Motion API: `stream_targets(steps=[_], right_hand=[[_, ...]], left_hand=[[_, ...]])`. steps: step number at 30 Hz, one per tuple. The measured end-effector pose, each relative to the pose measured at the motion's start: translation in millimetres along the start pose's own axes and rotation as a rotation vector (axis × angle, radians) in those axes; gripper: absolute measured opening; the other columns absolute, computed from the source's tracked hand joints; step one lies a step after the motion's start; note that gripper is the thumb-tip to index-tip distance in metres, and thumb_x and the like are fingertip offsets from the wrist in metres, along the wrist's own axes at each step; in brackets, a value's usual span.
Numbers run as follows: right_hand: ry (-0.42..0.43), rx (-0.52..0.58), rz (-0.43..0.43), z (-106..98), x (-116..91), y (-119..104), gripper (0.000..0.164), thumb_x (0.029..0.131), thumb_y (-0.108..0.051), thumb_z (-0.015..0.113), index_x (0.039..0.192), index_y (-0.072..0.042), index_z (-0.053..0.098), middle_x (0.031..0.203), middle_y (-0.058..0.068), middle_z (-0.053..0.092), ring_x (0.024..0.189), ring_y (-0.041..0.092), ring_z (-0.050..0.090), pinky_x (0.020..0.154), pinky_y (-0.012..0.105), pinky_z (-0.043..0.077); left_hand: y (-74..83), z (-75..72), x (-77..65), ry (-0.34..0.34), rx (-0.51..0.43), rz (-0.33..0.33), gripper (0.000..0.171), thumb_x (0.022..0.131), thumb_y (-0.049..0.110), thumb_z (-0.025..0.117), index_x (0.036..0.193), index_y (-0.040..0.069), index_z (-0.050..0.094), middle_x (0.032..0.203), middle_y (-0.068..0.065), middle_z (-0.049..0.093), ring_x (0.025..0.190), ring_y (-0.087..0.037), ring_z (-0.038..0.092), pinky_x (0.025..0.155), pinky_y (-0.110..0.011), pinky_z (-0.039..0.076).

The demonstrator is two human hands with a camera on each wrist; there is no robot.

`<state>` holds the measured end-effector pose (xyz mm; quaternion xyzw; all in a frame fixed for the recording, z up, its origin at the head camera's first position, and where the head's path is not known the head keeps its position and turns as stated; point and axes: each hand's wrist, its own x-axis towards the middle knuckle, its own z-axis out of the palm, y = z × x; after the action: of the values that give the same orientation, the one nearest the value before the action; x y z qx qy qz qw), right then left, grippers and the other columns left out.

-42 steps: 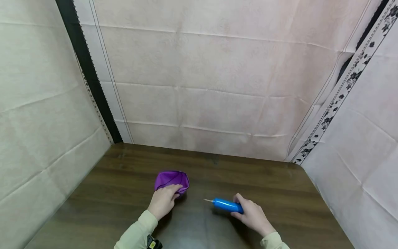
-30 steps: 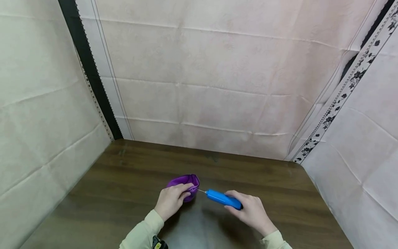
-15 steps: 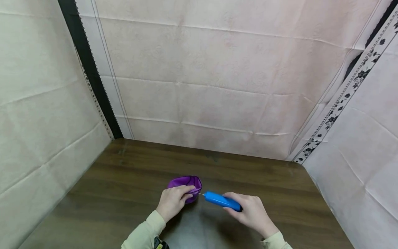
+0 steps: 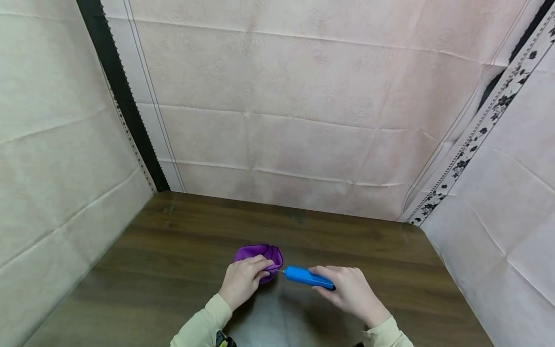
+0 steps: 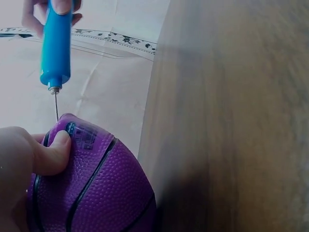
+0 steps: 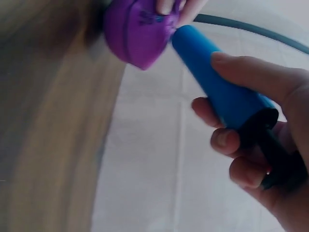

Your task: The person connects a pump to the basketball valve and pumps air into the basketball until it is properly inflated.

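Observation:
A small purple basketball [image 5: 104, 179] with black seams is partly deflated, its upper side caved in. My left hand [image 4: 243, 279] pinches it, the thumb pressing beside a dark printed patch. In my right hand [image 4: 349, 291] is a blue hand pump [image 4: 303, 276], gripped round its barrel; its black handle [image 6: 275, 154] lies against the palm in the right wrist view. A thin metal needle [image 5: 56, 105] sticks out of the pump's front, its tip right at the ball's surface near the left fingers.
Ball and hands are over a brown wood-grain table [image 4: 195, 231]. Pale creased cloth [image 4: 277, 120] hangs behind it, with more on both sides. A floral border strip [image 4: 464, 159] runs down the right corner, a black strip [image 4: 125, 96] down the left.
My left hand has brought the ball rightward, while the pump has moved slightly left and up. The needle, apart from the ball at first, now meets it. Over the last half second little moves.

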<state>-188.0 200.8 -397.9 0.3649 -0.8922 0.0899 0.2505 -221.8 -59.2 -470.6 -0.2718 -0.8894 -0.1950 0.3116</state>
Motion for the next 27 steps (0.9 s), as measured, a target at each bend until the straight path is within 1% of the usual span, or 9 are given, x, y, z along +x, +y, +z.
stream_targets(steps=[3, 6, 10, 12, 14, 16, 19, 22, 27], right_hand=[[-0.042, -0.034, -0.014, -8.4, 6.7, -3.9, 0.034, 0.067, -0.033, 0.076, 0.097, -0.025, 0.063, 0.079, -0.014, 0.067, 0.061, -0.002, 0.057, 0.049, 0.018, 0.041], [-0.096, -0.054, -0.026, -15.2, 13.8, -8.0, 0.031, 0.067, -0.032, 0.076, 0.094, -0.024, 0.063, 0.077, -0.013, 0.066, 0.059, 0.0, 0.056, 0.048, 0.019, 0.04], [-0.16, -0.049, -0.015, -20.0, 21.5, -14.2, 0.024, 0.068, -0.031, 0.075, 0.088, -0.025, 0.062, 0.068, -0.014, 0.062, 0.051, -0.001, 0.045, 0.045, 0.018, 0.034], [-0.194, -0.031, 0.005, -20.9, 24.4, -16.9, 0.021, 0.069, -0.031, 0.074, 0.084, -0.025, 0.061, 0.062, -0.014, 0.058, 0.048, -0.002, 0.039, 0.044, 0.017, 0.03], [-0.229, -0.004, 0.037, -20.7, 26.7, -18.2, 0.019, 0.07, -0.032, 0.073, 0.083, -0.025, 0.06, 0.06, -0.014, 0.055, 0.048, -0.001, 0.036, 0.043, 0.017, 0.028], [-0.262, 0.03, 0.083, -20.1, 28.5, -17.9, 0.018, 0.071, -0.032, 0.073, 0.083, -0.025, 0.061, 0.061, -0.013, 0.057, 0.049, 0.0, 0.037, 0.044, 0.017, 0.028], [-0.299, 0.067, 0.157, -18.7, 29.5, -16.0, 0.018, 0.071, -0.031, 0.072, 0.086, -0.026, 0.064, 0.066, -0.013, 0.062, 0.053, 0.001, 0.041, 0.047, 0.018, 0.031], [-0.317, 0.083, 0.201, -17.6, 30.3, -16.2, 0.017, 0.07, -0.03, 0.072, 0.085, -0.026, 0.064, 0.068, -0.013, 0.063, 0.055, 0.002, 0.043, 0.048, 0.018, 0.031], [-0.311, 0.074, 0.241, -17.1, 35.2, -24.2, 0.014, 0.068, -0.028, 0.073, 0.075, -0.025, 0.062, 0.063, -0.014, 0.059, 0.055, 0.003, 0.041, 0.047, 0.018, 0.029]], left_hand=[[0.7, 1.4, -0.7, 0.015, 0.04, 0.054, 0.02, 0.073, 0.022, 0.071, 0.091, 0.029, 0.068, 0.085, 0.018, 0.063, 0.067, -0.003, 0.055, 0.057, -0.02, 0.044], [0.6, 4.1, -1.6, 0.027, 0.07, 0.1, 0.019, 0.072, 0.021, 0.071, 0.089, 0.028, 0.067, 0.084, 0.017, 0.063, 0.068, -0.004, 0.053, 0.06, -0.02, 0.044], [-0.2, 8.3, -4.2, 0.051, 0.088, 0.156, 0.02, 0.07, 0.019, 0.071, 0.087, 0.027, 0.067, 0.083, 0.015, 0.065, 0.073, -0.005, 0.057, 0.063, -0.021, 0.045], [-1.3, 10.5, -5.6, 0.073, 0.084, 0.191, 0.018, 0.07, 0.019, 0.072, 0.086, 0.026, 0.067, 0.082, 0.014, 0.065, 0.073, -0.005, 0.059, 0.063, -0.021, 0.046], [-2.8, 11.8, -6.4, 0.092, 0.064, 0.22, 0.018, 0.069, 0.019, 0.073, 0.085, 0.024, 0.066, 0.081, 0.013, 0.064, 0.072, -0.005, 0.059, 0.062, -0.021, 0.046], [-4.3, 12.5, -6.4, 0.097, 0.036, 0.24, 0.017, 0.069, 0.021, 0.074, 0.084, 0.023, 0.066, 0.08, 0.013, 0.063, 0.072, -0.004, 0.059, 0.061, -0.02, 0.046], [-6.0, 13.5, -5.5, 0.087, 0.009, 0.267, 0.017, 0.07, 0.024, 0.074, 0.084, 0.022, 0.066, 0.078, 0.012, 0.06, 0.07, -0.003, 0.059, 0.058, -0.02, 0.045], [-7.2, 15.6, -4.6, 0.086, 0.014, 0.312, 0.016, 0.071, 0.026, 0.073, 0.083, 0.021, 0.065, 0.077, 0.012, 0.058, 0.068, -0.002, 0.058, 0.056, -0.019, 0.045], [-7.5, 20.5, -3.7, 0.107, 0.02, 0.384, 0.014, 0.073, 0.026, 0.072, 0.083, 0.019, 0.065, 0.073, 0.011, 0.055, 0.06, -0.001, 0.054, 0.05, -0.018, 0.042]])
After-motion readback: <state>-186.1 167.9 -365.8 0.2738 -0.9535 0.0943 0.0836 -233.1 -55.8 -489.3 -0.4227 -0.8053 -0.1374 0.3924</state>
